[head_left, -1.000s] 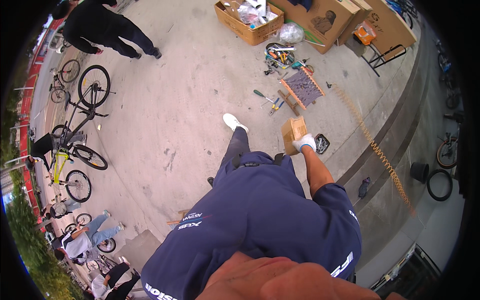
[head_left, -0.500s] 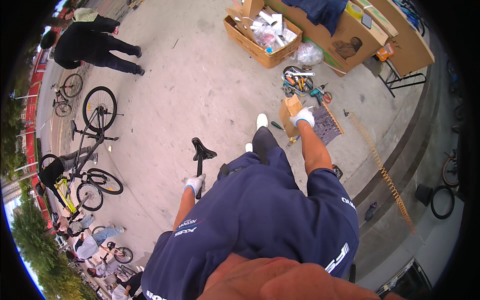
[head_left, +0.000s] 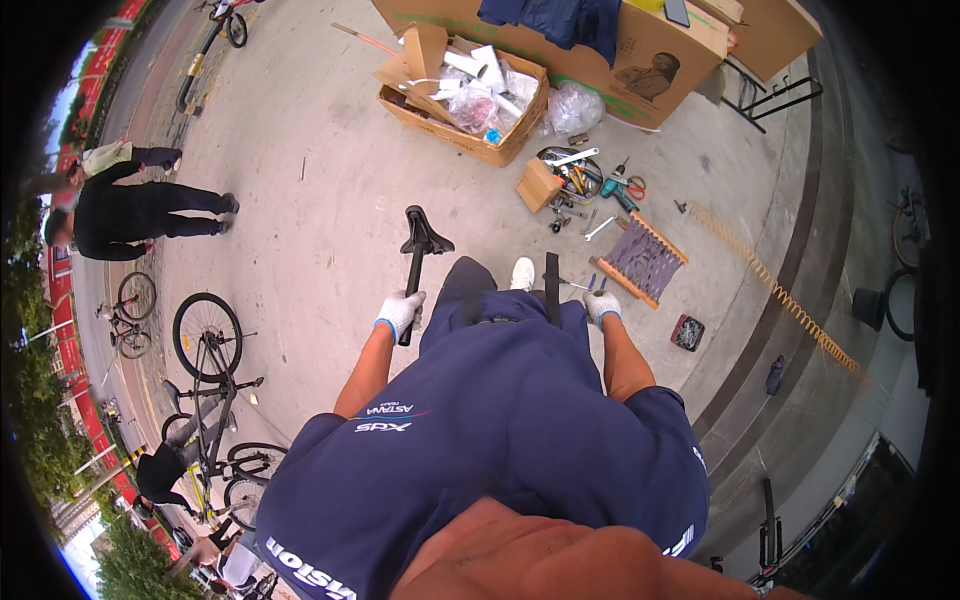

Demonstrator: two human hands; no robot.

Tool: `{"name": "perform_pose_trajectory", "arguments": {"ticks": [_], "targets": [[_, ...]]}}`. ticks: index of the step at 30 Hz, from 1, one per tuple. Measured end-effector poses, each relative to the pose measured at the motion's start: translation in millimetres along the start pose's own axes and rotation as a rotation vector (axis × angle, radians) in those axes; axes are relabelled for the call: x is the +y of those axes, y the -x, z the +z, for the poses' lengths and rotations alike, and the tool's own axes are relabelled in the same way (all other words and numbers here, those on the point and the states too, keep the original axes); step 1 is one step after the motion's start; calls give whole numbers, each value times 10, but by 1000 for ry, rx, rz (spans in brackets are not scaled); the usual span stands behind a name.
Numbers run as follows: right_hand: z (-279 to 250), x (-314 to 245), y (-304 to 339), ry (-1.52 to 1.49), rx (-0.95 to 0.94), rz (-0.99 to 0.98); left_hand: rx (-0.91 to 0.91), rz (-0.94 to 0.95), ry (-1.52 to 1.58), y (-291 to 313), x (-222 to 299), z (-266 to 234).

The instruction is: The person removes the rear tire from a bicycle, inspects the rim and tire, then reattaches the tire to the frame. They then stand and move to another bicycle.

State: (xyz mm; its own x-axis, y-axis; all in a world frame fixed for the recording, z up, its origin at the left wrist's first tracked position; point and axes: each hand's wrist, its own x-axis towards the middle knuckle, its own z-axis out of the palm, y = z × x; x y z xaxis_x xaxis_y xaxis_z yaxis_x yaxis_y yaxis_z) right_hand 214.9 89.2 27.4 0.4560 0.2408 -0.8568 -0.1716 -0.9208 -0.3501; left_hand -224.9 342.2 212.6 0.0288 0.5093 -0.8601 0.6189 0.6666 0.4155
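My left hand (head_left: 399, 313), in a white glove with a blue cuff, is closed round the post of a black bicycle saddle (head_left: 426, 233). The saddle is at the upper end, held out to the left of my body. Beside my right thigh, my gloved right hand (head_left: 602, 304) has its fingers curled. A thin metallic shaft (head_left: 573, 285) reaches toward its fingertips, but I cannot make out what it belongs to. A narrow black strip (head_left: 552, 280) stands up in front of my right leg. Near that hand lies a grey slatted mat with wooden edges (head_left: 640, 262).
Tools lie ahead on the concrete: a green drill (head_left: 622, 193), red-handled scissors (head_left: 637, 187), a wrench (head_left: 600, 229) and a tool tray (head_left: 580, 175). A small cardboard box (head_left: 539, 186) stands there. Behind are a carton of packaging (head_left: 497, 152) and large boxes (head_left: 660, 90). Bicycles (head_left: 207, 340) and people (head_left: 110, 215) are leftward.
My right hand has left the cardboard by the tools and come back beside my thigh. The saddle has shifted slightly right and up in view, still in my left hand. The view has turned.
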Motion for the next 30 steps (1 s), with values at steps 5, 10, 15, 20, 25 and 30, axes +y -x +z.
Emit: {"name": "perform_pose_trajectory", "arguments": {"ticks": [5, 10, 15, 20, 25, 30], "targets": [[-71, 1208, 468, -232, 149, 296, -138, 186, -156, -996, 1480, -32], [346, 1337, 1430, -740, 416, 339, -153, 306, -224, -2211, 2796, 196], [1205, 858, 2247, -943, 498, 471, -97, 188, -631, -3383, 3268, 601], [1927, 647, 2839, -918, 464, 547, -461, 207, -1531, -3580, 2787, 1193], [2581, 921, 3287, -1174, 548, 634, -602, 468, -1455, -2588, 2438, 2150], [3341, 1616, 3639, -1629, 650, 645, -751, 636, -1525, -1875, 2040, 3071]]}}
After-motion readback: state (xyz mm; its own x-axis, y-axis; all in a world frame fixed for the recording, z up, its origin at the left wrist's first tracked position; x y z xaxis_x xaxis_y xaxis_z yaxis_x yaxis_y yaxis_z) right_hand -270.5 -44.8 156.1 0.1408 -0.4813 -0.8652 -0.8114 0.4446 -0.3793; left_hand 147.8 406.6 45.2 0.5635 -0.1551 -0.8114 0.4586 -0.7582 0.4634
